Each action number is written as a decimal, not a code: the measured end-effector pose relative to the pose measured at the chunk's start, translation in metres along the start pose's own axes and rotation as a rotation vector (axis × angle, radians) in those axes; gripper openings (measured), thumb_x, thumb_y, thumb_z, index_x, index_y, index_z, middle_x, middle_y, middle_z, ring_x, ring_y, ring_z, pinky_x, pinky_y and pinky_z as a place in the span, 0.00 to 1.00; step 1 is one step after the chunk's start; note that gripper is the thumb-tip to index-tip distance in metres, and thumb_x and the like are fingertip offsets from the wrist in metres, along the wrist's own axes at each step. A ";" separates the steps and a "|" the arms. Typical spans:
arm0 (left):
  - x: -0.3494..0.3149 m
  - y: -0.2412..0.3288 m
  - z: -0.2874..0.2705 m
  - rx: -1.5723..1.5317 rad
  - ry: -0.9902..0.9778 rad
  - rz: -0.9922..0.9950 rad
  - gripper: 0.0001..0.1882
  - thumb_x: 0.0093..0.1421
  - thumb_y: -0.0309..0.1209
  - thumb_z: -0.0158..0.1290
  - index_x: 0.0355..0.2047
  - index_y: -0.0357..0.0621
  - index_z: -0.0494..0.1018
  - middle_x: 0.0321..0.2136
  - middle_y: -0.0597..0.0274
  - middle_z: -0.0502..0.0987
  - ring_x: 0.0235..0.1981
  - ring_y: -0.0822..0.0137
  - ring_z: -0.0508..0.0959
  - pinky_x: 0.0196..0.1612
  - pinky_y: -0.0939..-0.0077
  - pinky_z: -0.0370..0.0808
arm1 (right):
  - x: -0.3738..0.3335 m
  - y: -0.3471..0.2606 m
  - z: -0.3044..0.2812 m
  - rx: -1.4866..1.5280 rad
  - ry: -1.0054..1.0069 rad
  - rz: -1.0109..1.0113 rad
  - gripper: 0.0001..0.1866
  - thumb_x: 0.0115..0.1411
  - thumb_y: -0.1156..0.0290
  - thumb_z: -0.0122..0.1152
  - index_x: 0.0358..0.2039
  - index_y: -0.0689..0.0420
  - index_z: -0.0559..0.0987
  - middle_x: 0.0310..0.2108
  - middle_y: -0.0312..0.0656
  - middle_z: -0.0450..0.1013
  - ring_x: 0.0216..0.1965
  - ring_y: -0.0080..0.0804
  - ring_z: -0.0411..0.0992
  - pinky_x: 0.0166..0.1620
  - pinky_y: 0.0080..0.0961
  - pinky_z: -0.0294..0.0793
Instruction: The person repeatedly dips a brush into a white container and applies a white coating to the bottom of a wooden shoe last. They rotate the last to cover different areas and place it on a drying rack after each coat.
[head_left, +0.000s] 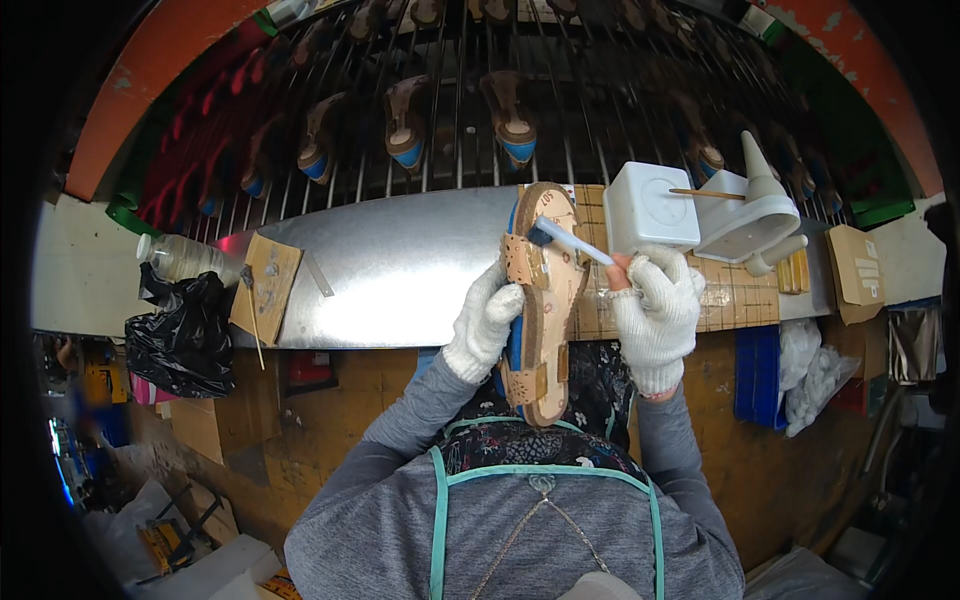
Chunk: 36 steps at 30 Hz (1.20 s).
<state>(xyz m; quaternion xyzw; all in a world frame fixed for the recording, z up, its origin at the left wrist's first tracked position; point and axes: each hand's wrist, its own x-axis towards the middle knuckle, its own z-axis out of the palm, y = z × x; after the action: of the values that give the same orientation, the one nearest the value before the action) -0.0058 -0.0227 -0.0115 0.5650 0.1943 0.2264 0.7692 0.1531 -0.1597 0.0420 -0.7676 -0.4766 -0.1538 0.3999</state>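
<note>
A shoe upper on a blue last (548, 310) is held sole side up, its tan insole facing me and its brown straps folded over the edges. My left hand (483, 322), in a white knit glove, is closed around its left side. In my gloved right hand (655, 305), pinched between thumb and fingers, is a brush (573, 239) with a pale handle. Its dark bristles touch or hover just over the insole near the upper strap; I cannot tell which. The thumb and fingertip show bare.
Beyond the metal bench (400, 255) runs a rack of rods (460, 130) carrying several lasted shoes (405, 125). White plastic containers (650, 205) stand right, on a gridded board (735, 305). A black bag (180, 335), a clear jar (180, 258) and cardboard (266, 290) sit left; a blue bin (757, 375) is lower right.
</note>
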 end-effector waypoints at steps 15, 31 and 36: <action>0.026 -0.005 -0.001 -0.278 -0.044 -0.123 0.44 0.60 0.65 0.49 0.60 0.37 0.67 0.48 0.47 0.79 0.45 0.61 0.83 0.47 0.67 0.85 | -0.009 0.018 -0.014 0.139 -0.010 -0.006 0.08 0.49 0.69 0.75 0.29 0.55 0.84 0.36 0.39 0.77 0.37 0.36 0.71 0.45 0.31 0.64; 0.016 0.005 0.007 -0.207 -0.029 -0.085 0.33 0.68 0.61 0.46 0.52 0.41 0.73 0.42 0.60 0.80 0.42 0.73 0.81 0.45 0.77 0.80 | 0.000 0.007 -0.018 0.002 0.019 -0.065 0.08 0.47 0.73 0.75 0.30 0.54 0.85 0.38 0.39 0.77 0.38 0.38 0.70 0.46 0.34 0.64; 0.018 0.005 -0.002 -0.170 -0.076 -0.177 0.44 0.61 0.68 0.49 0.59 0.41 0.67 0.47 0.54 0.78 0.46 0.65 0.81 0.50 0.69 0.82 | 0.000 0.006 -0.017 -0.013 0.026 -0.084 0.09 0.45 0.75 0.75 0.28 0.55 0.83 0.38 0.39 0.77 0.39 0.39 0.70 0.46 0.35 0.65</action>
<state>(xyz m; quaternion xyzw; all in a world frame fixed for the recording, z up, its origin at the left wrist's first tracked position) 0.0069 -0.0096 -0.0085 0.4867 0.1943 0.1520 0.8380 0.1606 -0.1740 0.0496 -0.7475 -0.5022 -0.1835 0.3941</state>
